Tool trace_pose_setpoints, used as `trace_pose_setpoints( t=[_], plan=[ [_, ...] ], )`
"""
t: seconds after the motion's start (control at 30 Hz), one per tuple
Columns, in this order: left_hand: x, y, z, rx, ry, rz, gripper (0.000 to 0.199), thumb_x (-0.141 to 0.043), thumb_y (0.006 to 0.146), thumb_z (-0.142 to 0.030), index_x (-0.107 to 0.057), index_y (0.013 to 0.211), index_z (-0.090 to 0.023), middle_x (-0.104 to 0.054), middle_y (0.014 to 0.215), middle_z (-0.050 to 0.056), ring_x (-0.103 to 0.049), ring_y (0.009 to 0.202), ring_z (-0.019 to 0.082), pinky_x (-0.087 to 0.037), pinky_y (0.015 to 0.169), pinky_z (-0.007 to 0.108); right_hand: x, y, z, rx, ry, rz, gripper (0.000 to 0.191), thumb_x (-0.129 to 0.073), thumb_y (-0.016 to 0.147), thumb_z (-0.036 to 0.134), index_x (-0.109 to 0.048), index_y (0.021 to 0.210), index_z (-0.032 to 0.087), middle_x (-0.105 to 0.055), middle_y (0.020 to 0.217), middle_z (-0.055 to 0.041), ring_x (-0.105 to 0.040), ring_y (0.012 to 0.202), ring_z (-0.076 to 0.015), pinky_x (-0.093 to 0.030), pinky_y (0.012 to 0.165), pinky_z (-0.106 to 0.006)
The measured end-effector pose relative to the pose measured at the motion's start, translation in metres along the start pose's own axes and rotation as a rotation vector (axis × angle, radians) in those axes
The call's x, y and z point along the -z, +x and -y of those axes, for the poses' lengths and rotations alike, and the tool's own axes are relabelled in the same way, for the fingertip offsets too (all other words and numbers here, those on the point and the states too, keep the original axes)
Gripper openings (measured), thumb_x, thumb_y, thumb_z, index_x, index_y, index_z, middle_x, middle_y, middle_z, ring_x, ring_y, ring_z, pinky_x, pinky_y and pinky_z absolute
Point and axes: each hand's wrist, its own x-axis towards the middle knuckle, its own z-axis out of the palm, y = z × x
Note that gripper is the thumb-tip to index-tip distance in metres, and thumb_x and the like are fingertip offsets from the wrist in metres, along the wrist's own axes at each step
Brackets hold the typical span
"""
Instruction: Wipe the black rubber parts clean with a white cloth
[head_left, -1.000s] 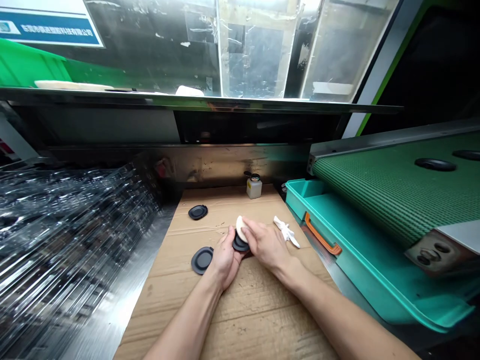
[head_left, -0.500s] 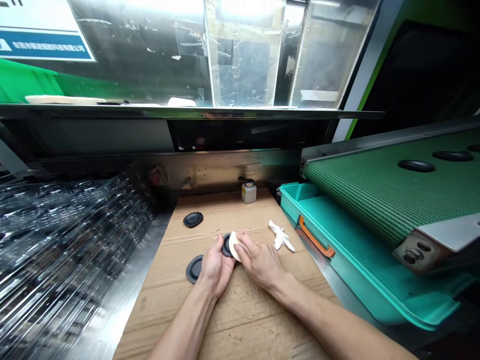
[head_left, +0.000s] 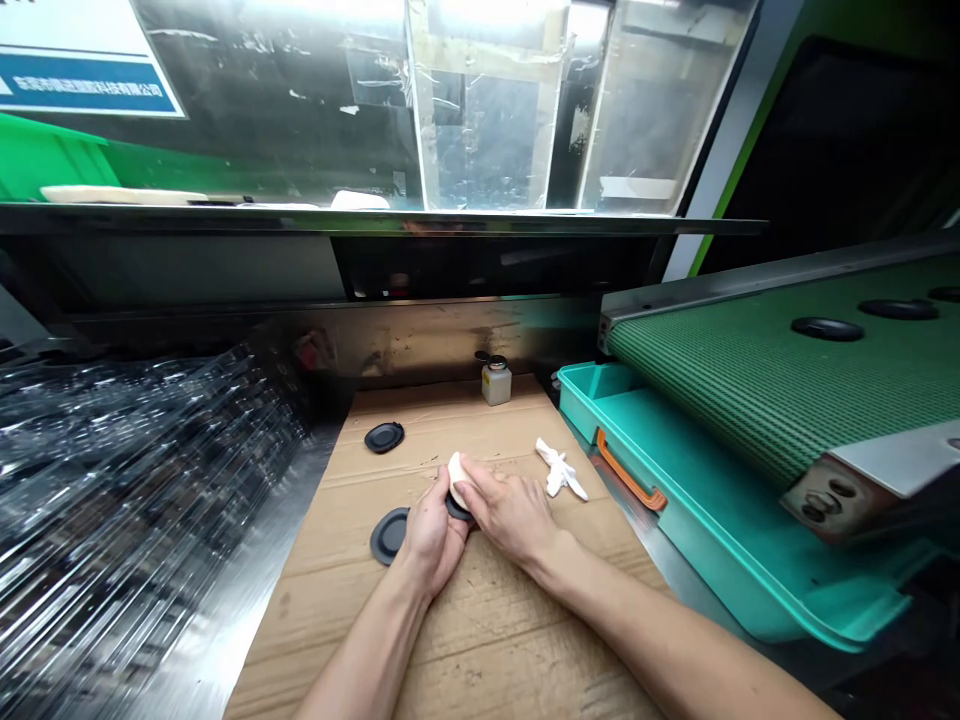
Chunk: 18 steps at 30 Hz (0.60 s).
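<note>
My left hand (head_left: 433, 535) is closed around a round black disc (head_left: 458, 508), partly hidden by my fingers. Pinched in my right hand (head_left: 511, 512) is a white round pad (head_left: 455, 471), which lies against the disc's face. Another black disc (head_left: 389, 536) rests on the cardboard (head_left: 517, 625) just left of my left hand. Farther back sits a black rounded piece (head_left: 384, 437) with a small tab at its edge. A crumpled white tissue or cloth (head_left: 562, 469) lies to the right of my right hand.
A small square bottle (head_left: 496, 382) stands at the cardboard's back edge. To the right are a teal tray (head_left: 720, 510) with an orange handle (head_left: 630, 476) and a green conveyor belt (head_left: 727, 370) carrying several black discs. Clear plastic-wrapped stacks (head_left: 127, 500) fill the left side.
The white pad in my right hand has shifted left and up across the black disc, so its lower part shows now. My left hand stays nearly in place.
</note>
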Motion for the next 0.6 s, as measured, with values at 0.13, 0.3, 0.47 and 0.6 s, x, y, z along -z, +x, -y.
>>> trace_pose_setpoints(
  t=[0.13,0.3,0.47,0.6],
  plan=[
    [0.001,-0.001,-0.008,0.061,-0.028,-0.058,0.034,-0.043,0.096,-0.031,-0.063,0.105,-0.006,-0.065,0.118,0.021,-0.064,0.110,0.029,-0.053,0.096,0.044,-0.001,-0.014,-0.004,0.119,0.093,0.035,0.043,-0.039,0.097,0.051,-0.046,0.138,0.040,-0.073,0.096,-0.0023,-0.069,0.084,-0.0239,-0.047,0.070,-0.030],
    [0.000,0.002,-0.011,0.035,-0.074,-0.064,0.031,-0.039,0.097,-0.030,-0.061,0.105,-0.010,-0.065,0.118,0.020,-0.064,0.109,0.029,-0.053,0.093,0.046,0.002,-0.008,-0.026,0.161,0.414,0.044,0.035,-0.050,0.093,0.044,-0.062,0.124,0.035,-0.071,0.108,-0.0014,-0.067,0.095,-0.0216,-0.049,0.083,-0.030],
    [0.000,0.006,0.001,-0.042,-0.011,0.005,0.024,-0.051,0.093,-0.029,-0.063,0.104,-0.011,-0.067,0.114,0.016,-0.063,0.109,0.026,-0.050,0.097,0.042,-0.006,0.007,-0.034,0.106,0.732,-0.071,0.029,-0.053,0.090,0.031,-0.070,0.113,0.024,-0.070,0.111,-0.0029,-0.065,0.101,-0.0192,-0.047,0.092,-0.029],
    [-0.002,0.004,0.005,-0.083,0.070,0.028,0.024,-0.059,0.089,-0.029,-0.065,0.104,-0.012,-0.069,0.109,0.014,-0.063,0.108,0.026,-0.048,0.098,0.039,-0.008,0.007,-0.028,0.102,0.785,-0.037,0.027,-0.054,0.088,0.029,-0.073,0.107,0.024,-0.073,0.101,-0.0008,-0.066,0.094,-0.0174,-0.048,0.088,-0.027]
  ],
)
